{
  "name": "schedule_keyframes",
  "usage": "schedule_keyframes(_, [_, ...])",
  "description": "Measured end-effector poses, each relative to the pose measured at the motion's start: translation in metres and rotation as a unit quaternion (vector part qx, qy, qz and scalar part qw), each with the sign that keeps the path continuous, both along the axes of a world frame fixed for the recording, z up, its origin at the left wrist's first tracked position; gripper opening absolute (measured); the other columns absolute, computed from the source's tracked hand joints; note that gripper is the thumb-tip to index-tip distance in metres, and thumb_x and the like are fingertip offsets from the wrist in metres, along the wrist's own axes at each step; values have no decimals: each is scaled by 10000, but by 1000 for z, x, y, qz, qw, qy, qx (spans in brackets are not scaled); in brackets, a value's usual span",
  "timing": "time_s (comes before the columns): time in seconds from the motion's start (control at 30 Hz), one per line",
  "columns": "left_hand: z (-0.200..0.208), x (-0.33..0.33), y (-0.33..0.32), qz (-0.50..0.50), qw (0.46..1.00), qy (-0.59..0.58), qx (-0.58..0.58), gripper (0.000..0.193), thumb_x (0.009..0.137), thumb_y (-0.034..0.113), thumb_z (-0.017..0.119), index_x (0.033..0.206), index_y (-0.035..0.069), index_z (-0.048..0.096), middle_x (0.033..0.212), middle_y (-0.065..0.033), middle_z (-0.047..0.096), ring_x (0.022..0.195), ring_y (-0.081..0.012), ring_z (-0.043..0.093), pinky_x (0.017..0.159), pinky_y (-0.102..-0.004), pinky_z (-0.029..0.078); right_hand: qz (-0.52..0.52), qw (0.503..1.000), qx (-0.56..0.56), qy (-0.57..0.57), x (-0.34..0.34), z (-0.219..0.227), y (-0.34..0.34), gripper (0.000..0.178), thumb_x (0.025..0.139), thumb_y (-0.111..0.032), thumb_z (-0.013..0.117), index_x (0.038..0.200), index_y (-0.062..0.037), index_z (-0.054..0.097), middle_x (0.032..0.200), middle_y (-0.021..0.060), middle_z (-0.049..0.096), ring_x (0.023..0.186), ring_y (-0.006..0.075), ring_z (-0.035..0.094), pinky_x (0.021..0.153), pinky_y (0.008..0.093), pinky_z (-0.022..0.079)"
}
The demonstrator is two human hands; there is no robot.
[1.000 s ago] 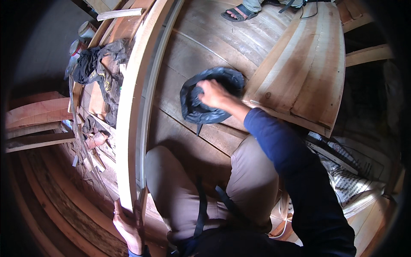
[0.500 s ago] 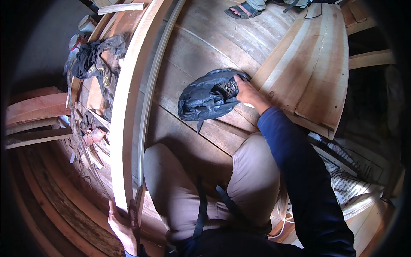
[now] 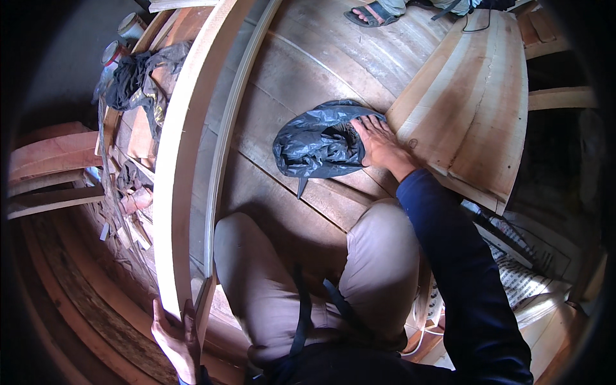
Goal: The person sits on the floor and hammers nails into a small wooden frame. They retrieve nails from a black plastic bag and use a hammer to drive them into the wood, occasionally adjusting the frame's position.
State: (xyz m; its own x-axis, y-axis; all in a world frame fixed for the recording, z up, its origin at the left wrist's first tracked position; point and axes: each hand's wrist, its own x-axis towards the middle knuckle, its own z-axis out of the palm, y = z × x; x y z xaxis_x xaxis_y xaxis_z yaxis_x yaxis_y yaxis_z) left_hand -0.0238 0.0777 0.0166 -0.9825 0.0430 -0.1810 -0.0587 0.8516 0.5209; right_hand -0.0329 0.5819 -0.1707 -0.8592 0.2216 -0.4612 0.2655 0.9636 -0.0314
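Observation:
A black plastic bag [image 3: 305,146] lies crumpled with its mouth open on the wooden floor ahead of me. Thin nails [image 3: 347,136] show dimly inside its mouth. My right hand [image 3: 385,146] rests on the bag's right rim, its fingers spread and stretched forward, holding nothing I can see. At the lower left, my left hand [image 3: 176,341] is closed around the near end of a long pale wooden plank [image 3: 174,173], thumb on one side and fingers on the other. The plank runs from my left hand away to the far edge of the view.
A wide panel of joined boards [image 3: 471,109] stands at the right, close to my right hand. Dark rags [image 3: 131,83], cans [image 3: 131,25] and wood scraps [image 3: 136,202] lie at the left. At the far side is another person's sandalled foot [image 3: 372,14].
My right hand has spread its fingers and turned palm down over the bag's rim, covering more of the opening. The plank's near end and my left hand have shifted slightly left.

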Motion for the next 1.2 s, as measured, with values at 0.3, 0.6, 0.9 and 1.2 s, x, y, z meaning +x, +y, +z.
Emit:
schedule_keyframes(0.3, [-6, -6, -10, -7, 1000, 14, -11, 474, 864, 320, 739, 962, -116, 581, 512, -4, 320, 484, -114, 279, 461, -331, 240, -78, 973, -120, 179, -10, 0, 18, 791, 681, 107, 691, 1377, -91, 374, 1347, 211, 513, 1274, 377, 496, 1073, 436, 402])
schedule_keyframes(0.6, [-23, -1, -29, -26, 998, 64, 2, 716, 847, 321, 756, 1276, -180, 477, 628, -16, 381, 591, -103, 336, 519, -285, 289, -118, 981, -66, 137, -25, -45, 43, 369, 760, 111, 573, 1069, -42, 701, 1136, 206, 671, 1067, 363, 641, 953, 402, 507])
schedule_keyframes(0.9, [-18, 0, -21, -28, 995, 91, -19, 438, 861, 310, 751, 931, -82, 570, 529, -15, 336, 495, -121, 284, 471, -334, 220, -162, 969, -22, 187, -26, -91, 64, 305, 953, -193, 460, 1030, -31, 706, 1092, 230, 668, 1039, 396, 638, 920, 457, 506])
schedule_keyframes(1.2, [-1, -5, -10, 3, 1000, -25, -6, 359, 858, 242, 753, 859, -54, 549, 564, -43, 404, 520, -135, 318, 486, -331, 269, -146, 979, -4, 143, -31, -65, 51, 159, 832, -85, 665, 970, -22, 715, 979, 194, 703, 948, 387, 666, 846, 447, 533])
